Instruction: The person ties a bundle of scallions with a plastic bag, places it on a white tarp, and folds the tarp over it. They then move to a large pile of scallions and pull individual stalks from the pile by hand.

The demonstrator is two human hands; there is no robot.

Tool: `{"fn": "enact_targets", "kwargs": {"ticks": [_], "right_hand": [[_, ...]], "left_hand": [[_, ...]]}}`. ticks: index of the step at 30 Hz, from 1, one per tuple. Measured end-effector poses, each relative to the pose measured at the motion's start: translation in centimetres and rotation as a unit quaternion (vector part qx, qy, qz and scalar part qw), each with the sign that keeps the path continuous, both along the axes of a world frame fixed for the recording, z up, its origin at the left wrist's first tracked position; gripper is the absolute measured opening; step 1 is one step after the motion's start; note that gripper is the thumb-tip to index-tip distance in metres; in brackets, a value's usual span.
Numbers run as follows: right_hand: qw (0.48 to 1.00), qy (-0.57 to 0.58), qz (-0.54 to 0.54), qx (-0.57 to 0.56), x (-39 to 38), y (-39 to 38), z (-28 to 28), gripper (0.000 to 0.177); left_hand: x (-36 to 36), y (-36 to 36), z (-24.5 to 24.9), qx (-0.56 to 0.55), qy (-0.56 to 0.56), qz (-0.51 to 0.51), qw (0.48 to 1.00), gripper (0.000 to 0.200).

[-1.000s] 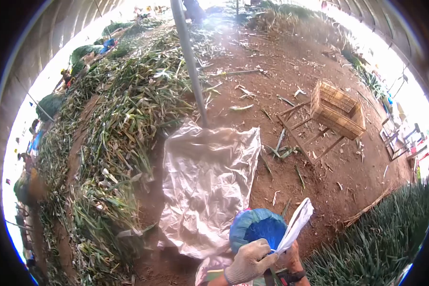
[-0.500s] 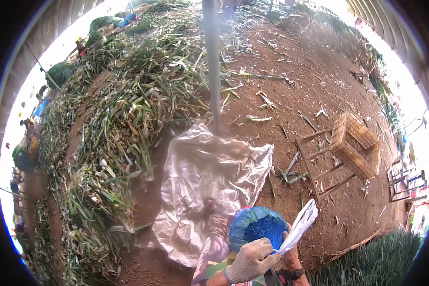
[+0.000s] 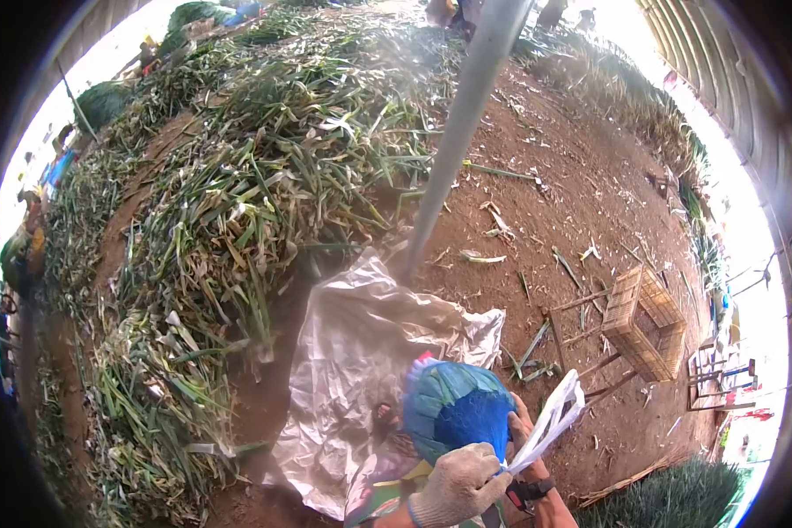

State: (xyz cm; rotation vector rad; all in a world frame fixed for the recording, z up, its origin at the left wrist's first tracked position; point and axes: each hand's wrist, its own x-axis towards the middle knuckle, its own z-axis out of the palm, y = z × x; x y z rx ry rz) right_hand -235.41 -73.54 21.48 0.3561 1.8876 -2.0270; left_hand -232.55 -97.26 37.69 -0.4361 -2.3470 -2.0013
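Blue net bundle [image 3: 473,421], just beyond the left hand [image 3: 465,480], whose gloved grip pinches its gathered neck [image 3: 497,447]; right hand [image 3: 521,427] alongside, grip half-hidden, cannot tell. Likely hefty, yielding; hold by neck, support beneath.

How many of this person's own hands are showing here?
2: the gloved left hand at the gathered end of the blue net bag, and the bare right hand at its side, partly hidden by the white strip.
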Motion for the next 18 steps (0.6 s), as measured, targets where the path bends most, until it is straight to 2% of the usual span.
{"fn": "enact_targets", "kwargs": {"ticks": [1, 3, 5, 8, 12, 13, 15, 18], "right_hand": [[1.000, -0.014, 0.016, -0.005, -0.9, -0.7, 0.0, 0.076], [0.994, 0.039, 0.063, 0.075, -2.9, -2.6, -0.1, 0.070], [0.994, 0.036, 0.087, 0.056, -4.3, -4.4, -1.8, 0.062], [0.988, 0.030, 0.148, 0.044, -5.6, -7.6, -1.8, 0.058], [0.979, 0.061, 0.191, 0.045, -7.0, -10.0, -3.3, 0.065], [0.956, 0.132, 0.244, 0.097, -7.3, -10.5, -3.7, 0.065], [0.967, 0.024, 0.246, 0.061, -7.8, -11.8, -1.7, 0.056], [0.938, 0.114, 0.321, 0.063, -8.5, -11.5, -4.9, 0.057]], "left_hand": [[-0.4, -0.6, 0.0, -0.013, -0.024, 0.005, 1.000, 0.023], [-1.0, -2.3, 0.3, -0.027, -0.018, 0.029, 0.999, 0.024], [-1.5, -3.8, 0.4, -0.048, 0.022, 0.063, 0.997, 0.026], [-1.5, -5.5, 0.6, -0.064, -0.005, 0.115, 0.991, 0.027], [-1.7, -6.2, 0.0, -0.118, 0.002, 0.136, 0.984, 0.015], [-1.8, -6.6, 0.6, -0.191, 0.033, 0.125, 0.973, 0.010], [-2.0, -6.8, 0.9, -0.100, -0.029, 0.165, 0.981, 0.015], [-2.5, -6.5, 0.8, -0.014, -0.105, 0.211, 0.972, 0.021]]}}
